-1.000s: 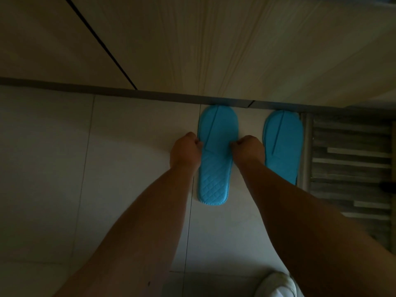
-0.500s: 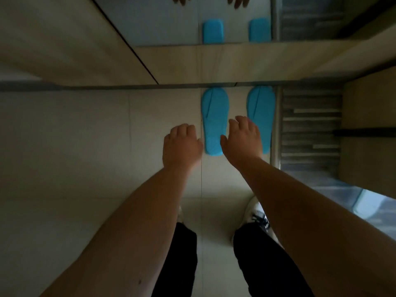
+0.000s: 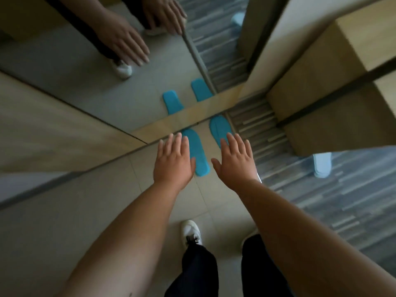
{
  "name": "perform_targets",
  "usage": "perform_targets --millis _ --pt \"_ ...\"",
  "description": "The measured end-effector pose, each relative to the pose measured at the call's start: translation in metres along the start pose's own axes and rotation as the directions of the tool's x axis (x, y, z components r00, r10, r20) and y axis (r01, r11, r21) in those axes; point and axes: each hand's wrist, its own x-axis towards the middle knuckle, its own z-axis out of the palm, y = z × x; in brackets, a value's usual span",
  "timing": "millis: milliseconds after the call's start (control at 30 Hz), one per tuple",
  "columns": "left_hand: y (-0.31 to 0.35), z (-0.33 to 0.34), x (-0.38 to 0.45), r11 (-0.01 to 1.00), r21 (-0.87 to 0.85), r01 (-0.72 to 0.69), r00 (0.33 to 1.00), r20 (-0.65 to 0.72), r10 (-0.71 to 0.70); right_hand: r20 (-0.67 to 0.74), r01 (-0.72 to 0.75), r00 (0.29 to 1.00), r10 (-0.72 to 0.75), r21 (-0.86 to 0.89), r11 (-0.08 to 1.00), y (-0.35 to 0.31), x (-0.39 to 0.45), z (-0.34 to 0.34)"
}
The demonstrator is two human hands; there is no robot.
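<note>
Two blue slippers lie side by side on the tiled floor, toes against the base of a mirrored wardrobe door. The left slipper (image 3: 198,155) shows between my hands; the right slipper (image 3: 218,129) is partly hidden behind my right hand. My left hand (image 3: 173,161) hovers above the floor with fingers straight and spread, holding nothing. My right hand (image 3: 235,161) is likewise flat and empty, well above the slippers.
The mirror (image 3: 96,82) reflects both hands, the slippers and my white shoes. Striped grey carpet (image 3: 321,200) begins right of the tiles. A pale slipper (image 3: 321,163) lies on the carpet near a wooden cabinet (image 3: 342,93). My white shoe (image 3: 190,231) stands on the tiles.
Both hands let go of the left slipper, opened flat and rose away from the floor. The camera lifted and tilted, bringing the mirror and carpet into view.
</note>
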Motion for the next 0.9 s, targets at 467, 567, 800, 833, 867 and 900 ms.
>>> perform_targets --millis 467,567,800,833,867,900 --pt "0.189 0.022 0.001 0.920 0.101 -0.379 0.924 0.089 0.371 -0.031 -0.291 0.955 0.296 0.112 0.950 0.175 -0.088 0.026" --pt "0.233 0.021 0.004 0.894 0.111 -0.434 0.900 0.102 0.424 -0.029 -0.332 0.940 0.339 0.143 0.932 0.209 -0.111 0.030" --pt "0.325 0.025 0.008 0.810 0.159 -0.564 0.826 0.133 0.548 -0.017 -0.453 0.887 0.462 0.172 0.875 0.289 -0.162 0.048" --pt "0.337 0.026 0.008 0.803 0.161 -0.573 0.819 0.135 0.557 -0.012 -0.473 0.876 0.482 0.176 0.863 0.301 -0.167 0.051" --pt "0.349 0.027 0.009 0.797 0.162 -0.582 0.813 0.141 0.565 -0.007 -0.491 0.866 0.500 0.180 0.852 0.312 -0.171 0.053" --pt "0.361 0.028 0.009 0.791 0.164 -0.589 0.808 0.147 0.571 -0.003 -0.508 0.856 0.518 0.182 0.842 0.322 -0.176 0.055"
